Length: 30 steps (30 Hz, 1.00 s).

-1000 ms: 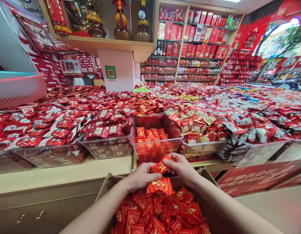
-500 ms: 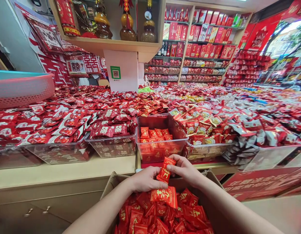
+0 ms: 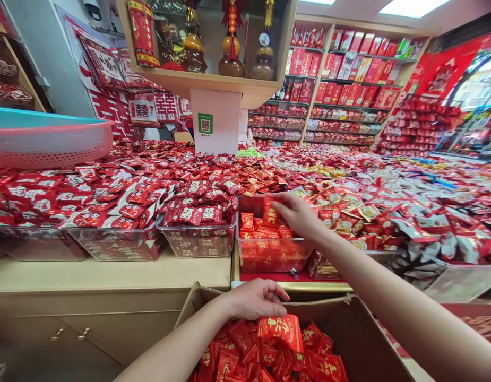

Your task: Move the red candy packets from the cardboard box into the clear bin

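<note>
Half a second ago both my hands met on one small red foil packet [image 3: 271,209] above the brown cardboard box [image 3: 351,339]. Now they are apart. My right hand [image 3: 296,215] has carried the packet up and forward, and it hangs over the clear plastic bin [image 3: 277,258], just above the layer of like packets already lying inside. My thumb and fingertips are pinched closed on it. So this piece is out of the box and at the bin, though not yet let go.

My left hand [image 3: 257,300] has stayed in front of the bin, at the near rim of the box. It is curled loosely just above a larger red packet with gold characters [image 3: 281,329]. I cannot tell whether those fingers grip anything.

By count: two hands, one packet in my fingers, one box and one bin under my right hand. The loose red sweets [image 3: 245,355] in the box are too many to count, as are those heaped either side of the bin. Left of the bin sits one pink mesh basket [image 3: 50,146]. Above the bin, three gourd-shaped bottles [image 3: 231,53] stand on a shelf.
</note>
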{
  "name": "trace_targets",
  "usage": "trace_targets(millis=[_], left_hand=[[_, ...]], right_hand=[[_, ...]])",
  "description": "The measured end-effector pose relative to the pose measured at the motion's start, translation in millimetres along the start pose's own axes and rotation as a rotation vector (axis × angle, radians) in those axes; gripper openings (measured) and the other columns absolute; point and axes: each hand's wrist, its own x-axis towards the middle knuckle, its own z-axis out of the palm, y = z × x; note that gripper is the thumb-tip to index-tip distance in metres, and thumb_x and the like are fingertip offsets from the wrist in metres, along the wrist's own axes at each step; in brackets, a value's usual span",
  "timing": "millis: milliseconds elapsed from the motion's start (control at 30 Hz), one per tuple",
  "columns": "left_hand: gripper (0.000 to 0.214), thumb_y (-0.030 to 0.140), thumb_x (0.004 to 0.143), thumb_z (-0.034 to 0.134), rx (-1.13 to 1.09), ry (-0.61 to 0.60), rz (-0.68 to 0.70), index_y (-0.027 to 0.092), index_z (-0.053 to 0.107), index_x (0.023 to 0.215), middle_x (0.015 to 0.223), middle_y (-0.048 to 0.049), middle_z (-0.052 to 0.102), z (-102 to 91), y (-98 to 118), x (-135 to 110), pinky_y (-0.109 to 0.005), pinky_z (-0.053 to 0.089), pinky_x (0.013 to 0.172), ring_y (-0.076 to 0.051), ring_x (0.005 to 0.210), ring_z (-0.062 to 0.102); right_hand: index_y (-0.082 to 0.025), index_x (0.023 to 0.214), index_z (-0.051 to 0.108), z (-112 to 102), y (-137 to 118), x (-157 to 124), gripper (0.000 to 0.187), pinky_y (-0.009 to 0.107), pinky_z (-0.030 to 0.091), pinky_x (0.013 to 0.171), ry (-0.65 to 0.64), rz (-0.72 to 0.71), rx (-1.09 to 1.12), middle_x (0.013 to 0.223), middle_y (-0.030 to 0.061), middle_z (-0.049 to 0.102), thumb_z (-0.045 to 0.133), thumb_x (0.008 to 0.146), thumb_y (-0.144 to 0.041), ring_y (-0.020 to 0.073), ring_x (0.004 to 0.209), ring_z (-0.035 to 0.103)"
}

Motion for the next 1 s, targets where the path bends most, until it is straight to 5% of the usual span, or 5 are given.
trace_targets(millis=[100, 200, 467, 733, 1000], left_hand=[[0.044, 0.039, 0.06, 0.062, 0.003, 0.015, -0.01, 0.016, 0.054, 0.097, 0.075, -0.0013, 0.056, -0.6, -2.5, -0.8, -0.021, 0.036, 0.061, -0.008, 0.061, 0.047], [0.045, 0.04, 0.059, 0.063, 0.006, 0.013, -0.017, 0.017, 0.054, 0.097, 0.075, -0.0013, 0.057, -1.2, -5.9, -1.1, -0.022, 0.038, 0.061, -0.009, 0.062, 0.049], [0.047, 0.041, 0.059, 0.062, 0.082, -0.028, -0.019, 0.018, 0.054, 0.099, 0.076, -0.0019, 0.058, -3.1, -6.9, -0.4, -0.024, 0.04, 0.063, -0.01, 0.065, 0.05], [0.043, 0.039, 0.06, 0.062, 0.057, -0.018, -0.003, 0.018, 0.054, 0.097, 0.073, -0.0012, 0.056, -2.1, -5.0, -0.7, -0.023, 0.039, 0.062, -0.01, 0.063, 0.049], [0.042, 0.037, 0.058, 0.064, -0.047, 0.018, -0.002, 0.016, 0.056, 0.093, 0.068, 0.0004, 0.054, -0.9, -1.4, -0.9, -0.02, 0.034, 0.057, -0.007, 0.059, 0.045]], right_hand=[[-0.008, 0.089, 0.054, 33.4, 10.1, 34.8, 0.021, 0.015, 0.037, 0.043, -0.283, 0.271, -0.093, 0.057, -0.0029, 0.051, 0.051, 0.072, -0.021, 0.0021, 0.043, 0.044], [-0.003, 0.088, 0.053, 60.5, 22.9, 45.3, 0.02, 0.014, 0.035, 0.043, -0.39, 0.356, -0.178, 0.049, -0.0071, 0.045, 0.05, 0.071, -0.014, -0.0011, 0.035, 0.042], [-0.01, 0.085, 0.052, 64.9, 34.6, 44.9, 0.025, 0.019, 0.041, 0.038, -0.461, 0.387, -0.423, 0.06, 0.0015, 0.058, 0.061, 0.062, -0.016, 0.0098, 0.038, 0.052], [-0.016, 0.067, 0.059, 63.5, 27.0, 40.7, 0.014, 0.02, 0.038, 0.052, -0.481, 0.23, -0.73, 0.066, 0.0032, 0.061, 0.061, 0.061, -0.027, 0.015, 0.063, 0.056], [-0.014, 0.067, 0.059, 61.1, 25.3, 42.7, 0.02, 0.021, 0.033, 0.053, -0.339, 0.104, -0.768, 0.068, 0.0059, 0.061, 0.052, 0.07, -0.032, 0.0148, 0.065, 0.054]])
